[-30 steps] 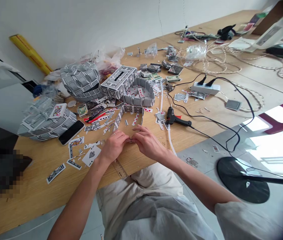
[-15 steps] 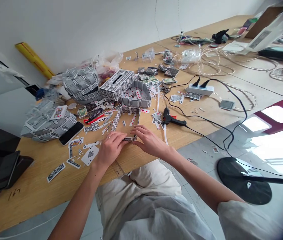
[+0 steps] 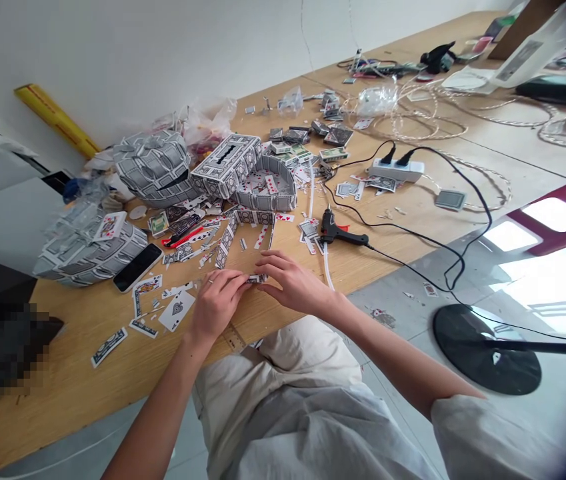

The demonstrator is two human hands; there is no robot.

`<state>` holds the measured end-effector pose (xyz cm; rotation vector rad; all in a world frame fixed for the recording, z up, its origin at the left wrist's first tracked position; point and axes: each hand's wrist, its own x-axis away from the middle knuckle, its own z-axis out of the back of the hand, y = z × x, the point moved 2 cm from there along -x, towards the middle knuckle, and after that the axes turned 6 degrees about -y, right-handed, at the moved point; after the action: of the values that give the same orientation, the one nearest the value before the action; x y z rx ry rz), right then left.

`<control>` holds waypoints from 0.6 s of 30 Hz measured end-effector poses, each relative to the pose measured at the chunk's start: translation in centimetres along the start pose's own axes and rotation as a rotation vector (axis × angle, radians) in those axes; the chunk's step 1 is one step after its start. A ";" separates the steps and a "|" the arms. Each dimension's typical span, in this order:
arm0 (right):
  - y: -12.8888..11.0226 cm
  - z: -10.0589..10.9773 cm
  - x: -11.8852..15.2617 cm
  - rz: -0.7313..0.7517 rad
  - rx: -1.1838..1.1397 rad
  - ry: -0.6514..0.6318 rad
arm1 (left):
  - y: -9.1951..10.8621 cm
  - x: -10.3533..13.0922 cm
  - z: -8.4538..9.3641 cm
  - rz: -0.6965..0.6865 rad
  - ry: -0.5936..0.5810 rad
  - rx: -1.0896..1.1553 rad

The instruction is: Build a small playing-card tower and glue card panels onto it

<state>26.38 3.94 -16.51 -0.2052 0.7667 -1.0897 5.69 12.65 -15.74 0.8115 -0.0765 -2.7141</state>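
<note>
Just below the centre of the frame, a small patterned card strip (image 3: 256,279), narrow and lying crosswise; cannot tell whether resting on the wood or lifted slightly. Pinched toward its left end by the fingers of the left hand (image 3: 219,301), back of the hand upward. At its right end, the right hand (image 3: 293,283), fingers bent and thumb a little apart from them; cannot tell whether gripping the strip or merely close to it.

Directly above, at mid-frame, a three-sided card border (image 3: 227,243), standing on edge and open toward the hands. Below the left hand, a ruler (image 3: 234,338) near the edge of the wooden surface (image 3: 163,373). Left of the hands, an ace of spades (image 3: 177,308) lying face up among scraps, then a dark phone (image 3: 137,268); above, a red-and-black tool (image 3: 184,237).

Farther up the frame, a low-walled grey tray (image 3: 270,201) containing loose cards, with a slotted box (image 3: 227,163) just to its left. Right of the border, a black glue gun (image 3: 340,231) lying among card pieces. Higher and farther right, a white power strip (image 3: 397,170) with two black plugs (image 3: 397,157) inserted. At lower right, on the floor, a round black base (image 3: 487,353).
</note>
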 end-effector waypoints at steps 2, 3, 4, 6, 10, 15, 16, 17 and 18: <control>-0.1 -0.1 0.0 0.003 -0.014 0.015 | 0.0 -0.1 -0.1 0.006 0.002 0.002; -0.1 -0.1 0.0 0.002 -0.020 0.021 | -0.1 -0.1 -0.1 0.008 0.003 0.003; -0.1 -0.2 0.0 0.001 -0.026 0.028 | -0.1 -0.1 -0.1 0.010 0.004 0.004; 0.0 -0.2 0.0 -0.002 -0.035 0.039 | -0.1 -0.2 -0.1 0.014 0.004 0.007; 0.1 -0.4 0.0 -0.010 -0.037 0.047 | -0.1 -0.3 -0.1 0.018 0.001 0.018; 0.0 -0.6 0.1 0.001 -0.007 0.068 | -0.1 -0.4 -0.2 0.022 -0.008 0.034; -0.1 -0.6 0.1 0.000 -0.001 0.067 | -0.1 -0.4 -0.2 0.024 -0.012 0.037; -0.1 -0.6 0.1 -0.005 0.006 0.060 | -0.1 -0.4 -0.2 0.025 -0.016 0.041; -0.2 -0.6 0.1 -0.013 0.014 0.048 | -0.1 -0.5 -0.2 0.027 -0.020 0.047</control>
<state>25.85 3.90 -16.85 -0.1729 0.8018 -1.1152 6.13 12.95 -15.64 0.7906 -0.1548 -2.7049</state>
